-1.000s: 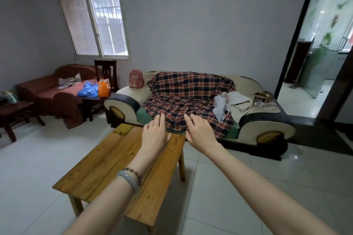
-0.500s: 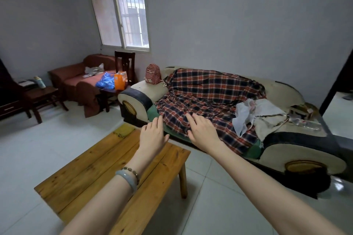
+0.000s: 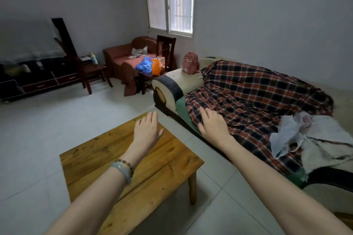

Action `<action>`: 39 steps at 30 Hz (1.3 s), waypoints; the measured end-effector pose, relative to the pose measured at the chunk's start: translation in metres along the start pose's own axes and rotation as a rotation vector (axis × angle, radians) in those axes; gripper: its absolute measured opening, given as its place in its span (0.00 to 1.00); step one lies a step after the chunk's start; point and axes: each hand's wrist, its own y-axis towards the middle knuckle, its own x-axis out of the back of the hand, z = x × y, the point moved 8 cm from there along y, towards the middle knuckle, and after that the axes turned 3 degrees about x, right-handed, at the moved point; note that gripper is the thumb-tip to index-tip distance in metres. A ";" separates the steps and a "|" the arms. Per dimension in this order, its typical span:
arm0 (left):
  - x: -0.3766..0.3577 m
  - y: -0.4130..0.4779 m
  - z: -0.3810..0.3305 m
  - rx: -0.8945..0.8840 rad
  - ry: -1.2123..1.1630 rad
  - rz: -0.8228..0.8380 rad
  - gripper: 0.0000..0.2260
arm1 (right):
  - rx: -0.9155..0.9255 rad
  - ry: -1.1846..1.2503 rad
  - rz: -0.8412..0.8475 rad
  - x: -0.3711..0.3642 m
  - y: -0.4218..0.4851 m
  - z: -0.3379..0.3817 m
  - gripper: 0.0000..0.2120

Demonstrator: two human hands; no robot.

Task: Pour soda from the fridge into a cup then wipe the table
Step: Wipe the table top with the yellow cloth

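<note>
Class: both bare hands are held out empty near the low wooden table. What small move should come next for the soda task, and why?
Probably turn to look elsewhere for the fridge. The left hand and right hand are open and hold nothing, the low wooden plank table shows no cup, and no fridge or soda is in view around the plaid-covered sofa.

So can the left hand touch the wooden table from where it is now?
Probably yes. The left hand is open, holds nothing and is stretched out above the wooden table. I see nothing between them, so lowering it should do.
</note>
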 end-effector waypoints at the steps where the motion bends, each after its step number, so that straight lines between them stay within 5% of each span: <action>1: -0.005 0.006 0.005 0.017 0.012 0.002 0.32 | 0.007 0.007 0.004 -0.008 0.009 -0.003 0.29; 21: -0.111 0.193 0.158 0.308 0.037 0.100 0.31 | 0.237 0.155 0.117 -0.162 0.278 0.030 0.25; 39: -0.204 0.194 0.234 0.584 0.057 0.270 0.31 | 0.483 0.313 0.288 -0.287 0.368 0.099 0.26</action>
